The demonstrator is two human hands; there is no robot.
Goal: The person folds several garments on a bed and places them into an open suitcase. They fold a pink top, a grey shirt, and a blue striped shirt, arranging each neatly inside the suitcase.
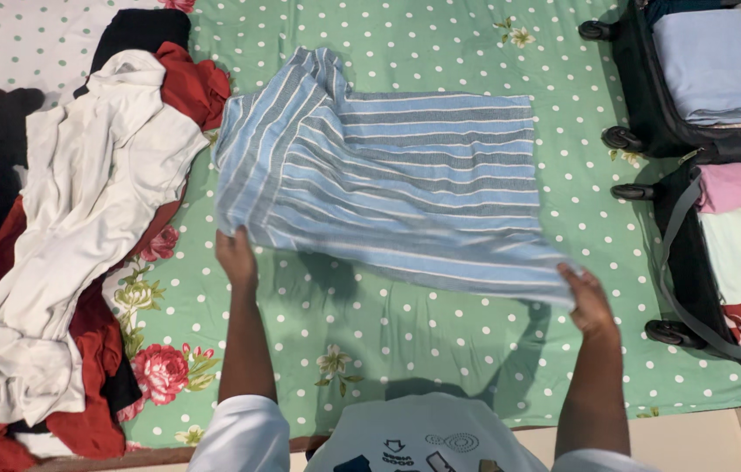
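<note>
Hands (237,259) gripping striped shirt (388,183), clothes pile (65,227) beside.

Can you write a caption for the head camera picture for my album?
Both hands, left and right, hold a blue striped shirt over a green dotted bedsheet.

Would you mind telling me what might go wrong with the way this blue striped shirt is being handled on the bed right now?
1. The left hand and right hand hold only the near edge of the blue striped cotton shirt; its bunched far corner may fold unevenly.
2. The heap of white, red and black clothes touches the shirt's left side and might snag it.
</note>
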